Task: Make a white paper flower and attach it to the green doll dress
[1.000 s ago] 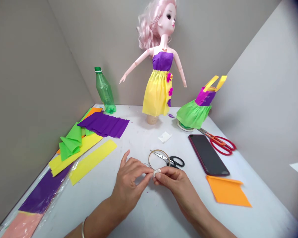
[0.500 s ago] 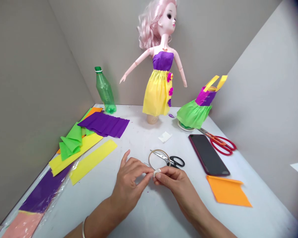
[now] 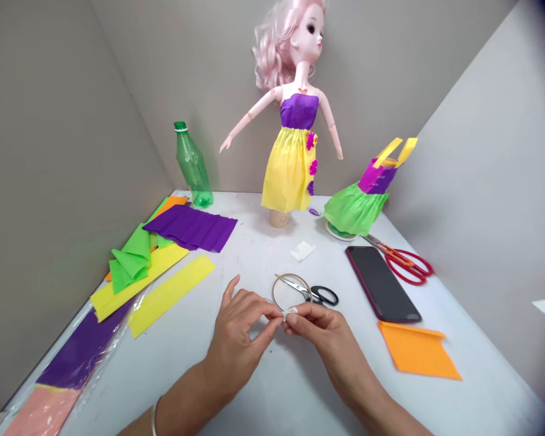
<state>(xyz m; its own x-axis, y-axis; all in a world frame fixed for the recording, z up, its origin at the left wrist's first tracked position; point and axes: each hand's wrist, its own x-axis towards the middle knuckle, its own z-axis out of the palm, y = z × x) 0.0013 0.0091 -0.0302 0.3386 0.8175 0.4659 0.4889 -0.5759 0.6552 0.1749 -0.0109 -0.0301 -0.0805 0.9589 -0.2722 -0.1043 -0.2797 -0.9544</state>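
We hold a thin gold-coloured wire ring (image 3: 285, 290) in the air just above the white table (image 3: 277, 393). A small white strip of tape or paper (image 3: 291, 312) sits at its lowest edge; we cannot tell which material it is. Our right hand (image 3: 315, 332) is grasping this place in a close pinch, not a full fist. Our left hand (image 3: 237, 339) is not clenched: its fingers (image 3: 272, 315) reach in and touch the same place, and its thumb (image 3: 231, 289) stands up, free, but we cannot tell if these fingers really grip. In our judgement, the pinch should stay close and even, so the small strip does not slide on the smooth wire and the ring does not bend. The ring looks round, except the part hidden by our fingers. From our view, it overlaps the blades of the black-handled steel scissors (image 3: 295, 286) lying behind it on the table.
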